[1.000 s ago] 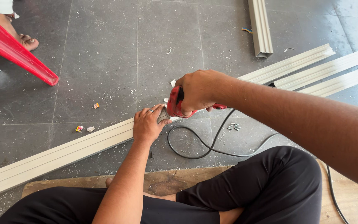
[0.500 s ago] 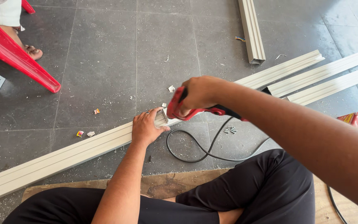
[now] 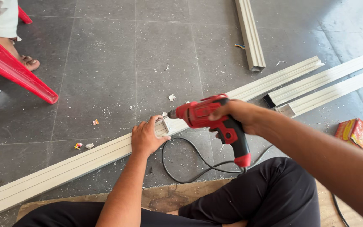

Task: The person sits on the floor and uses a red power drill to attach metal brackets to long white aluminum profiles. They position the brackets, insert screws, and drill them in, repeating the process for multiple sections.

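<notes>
On the grey tile floor, a long cream profile [image 3: 85,162] is pressed flat by the left hand [image 3: 145,136]. A red corded drill [image 3: 215,122] is gripped by the right hand [image 3: 236,114], bit at the profile's bracket [image 3: 166,125].

I took this for a makeshift work site inside a building: long pale plastic channel strips [image 3: 85,162] lay across the grey tiled floor [image 3: 97,63], offcut scraps [image 3: 171,97] littered it, and a corded red drill [image 3: 215,122] was out at 3 o'clock.
</notes>
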